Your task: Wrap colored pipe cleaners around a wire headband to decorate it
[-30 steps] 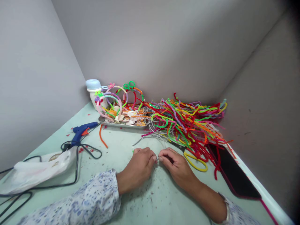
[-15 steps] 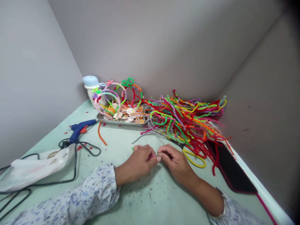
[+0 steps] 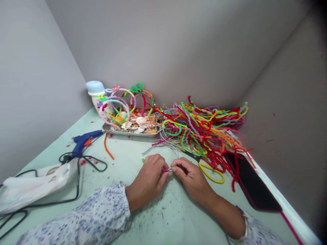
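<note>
My left hand (image 3: 150, 177) is closed round a short pink pipe cleaner (image 3: 165, 170), most of it hidden by my fingers. A bit of green pipe cleaner (image 3: 143, 160) pokes out behind that hand. With thumb and forefinger, my right hand (image 3: 190, 175) pinches the thin grey end that comes out of the pink piece; it looks like wire. The fingertips of both hands are close together, a little above the table (image 3: 176, 217). Just beyond them lies a loose coil of grey wire (image 3: 163, 146).
Yellow-handled scissors (image 3: 213, 175) and a dark phone (image 3: 258, 187) lie at the right, beside a heap of pipe cleaners (image 3: 201, 126). A metal tray (image 3: 127, 132) holds discs and decorated headbands. On the left are a blue glue gun (image 3: 83, 141), its cord and a plastic bag (image 3: 38, 187).
My hands stay nearly in place, the left fingers shifting slightly so that the pink pipe cleaner shows more plainly. The whole view has shifted a little.
</note>
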Motion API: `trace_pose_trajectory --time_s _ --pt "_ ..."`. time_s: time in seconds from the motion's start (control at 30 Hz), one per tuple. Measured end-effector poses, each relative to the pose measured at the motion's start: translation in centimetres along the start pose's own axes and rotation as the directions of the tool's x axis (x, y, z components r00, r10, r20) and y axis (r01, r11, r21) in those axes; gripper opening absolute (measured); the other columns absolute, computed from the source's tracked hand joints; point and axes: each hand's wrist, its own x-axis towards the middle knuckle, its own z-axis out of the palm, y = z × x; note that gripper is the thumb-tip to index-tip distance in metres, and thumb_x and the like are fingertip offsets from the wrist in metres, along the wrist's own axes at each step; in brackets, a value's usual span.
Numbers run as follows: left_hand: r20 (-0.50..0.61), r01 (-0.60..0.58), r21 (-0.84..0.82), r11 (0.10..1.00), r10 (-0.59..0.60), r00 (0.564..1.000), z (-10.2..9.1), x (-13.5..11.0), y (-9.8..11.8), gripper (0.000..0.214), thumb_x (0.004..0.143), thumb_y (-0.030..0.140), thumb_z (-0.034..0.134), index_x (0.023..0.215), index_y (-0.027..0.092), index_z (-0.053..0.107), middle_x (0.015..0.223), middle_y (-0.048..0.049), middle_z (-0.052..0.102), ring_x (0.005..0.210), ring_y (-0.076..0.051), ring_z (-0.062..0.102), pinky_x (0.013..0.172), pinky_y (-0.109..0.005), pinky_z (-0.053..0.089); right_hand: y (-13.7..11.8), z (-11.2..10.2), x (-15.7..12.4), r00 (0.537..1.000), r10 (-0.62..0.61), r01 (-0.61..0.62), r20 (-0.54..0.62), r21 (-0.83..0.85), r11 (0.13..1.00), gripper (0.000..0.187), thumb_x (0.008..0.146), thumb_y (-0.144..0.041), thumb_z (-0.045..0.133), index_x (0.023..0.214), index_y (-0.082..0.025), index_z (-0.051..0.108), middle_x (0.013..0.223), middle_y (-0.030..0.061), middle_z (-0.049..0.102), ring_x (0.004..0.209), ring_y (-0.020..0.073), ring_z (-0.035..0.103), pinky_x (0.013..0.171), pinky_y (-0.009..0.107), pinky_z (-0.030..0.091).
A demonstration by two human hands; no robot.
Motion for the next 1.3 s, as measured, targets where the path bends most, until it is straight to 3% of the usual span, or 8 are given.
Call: trace_pose_trajectory --time_s 0.2,0.47,0.77,1.1,1.3 --pt "-0.040 -0.045 -0.010 0.999 0.045 0.998 -0.06 -0.20 -0.11 0.004 0.089 0.021 0.052 0.091 0.018 0.050 0.093 -0.0067 0.055 0.090 -0.021 0.049 0.080 -0.037 0.040 -0.04 -0.07 0.00 1.000 0.006 -0.006 -0.001 0.008 1.000 0.014 0.090 -0.027 0.052 0.085 -0.022 0.063 0.080 -0.0002 0.060 0.075 0.0149 0.056 0.070 0.026 0.042" --pt "-0.075 -0.081 -0.010 0.997 0.080 0.994 -0.06 -0.15 -0.14 0.007 0.090 0.023 0.051 0.084 0.019 0.051 0.085 -0.0052 0.055 0.085 -0.020 0.050 0.077 -0.036 0.040 -0.01 -0.09 -0.03 1.000 -0.009 0.009 -0.006 -0.002 1.000 0.014 0.090 -0.027 0.052 0.085 -0.022 0.063 0.080 0.0004 0.060 0.076 0.0153 0.056 0.071 0.026 0.043" --pt "-0.057 0.057 -0.037 0.998 -0.059 0.997 -0.19 0.24 0.50 0.016 0.088 0.024 0.056 0.073 0.018 0.050 0.075 -0.0010 0.055 0.075 -0.017 0.049 0.077 -0.035 0.037 0.21 0.03 -0.02 0.999 -0.045 0.045 0.007 -0.012 0.999 0.012 0.090 -0.024 0.052 0.083 -0.022 0.063 0.080 -0.0003 0.060 0.075 0.0146 0.056 0.070 0.025 0.042" --pt "-0.055 -0.013 0.021 1.000 0.015 0.998 -0.79 -0.03 0.26 0.007 0.083 0.018 0.057 0.091 0.019 0.056 0.088 -0.0025 0.060 0.087 -0.019 0.053 0.092 -0.041 0.033 0.78 -0.02 0.00 0.996 0.071 -0.066 -0.052 0.094 0.993 0.014 0.090 -0.031 0.053 0.086 -0.021 0.062 0.081 -0.0001 0.061 0.074 0.0147 0.056 0.067 0.025 0.043" --pt "-0.061 -0.024 -0.012 1.000 0.023 0.998 -0.71 0.00 0.18 0.004 0.086 0.016 0.051 0.085 0.017 0.054 0.082 -0.0021 0.057 0.080 -0.018 0.050 0.084 -0.038 0.036 0.82 0.40 -0.57 0.998 0.011 -0.007 -0.066 0.061 0.998 0.019 0.088 -0.029 0.057 0.106 -0.023 0.063 0.089 0.0017 0.068 0.076 0.0150 0.062 0.069 0.025 0.048"
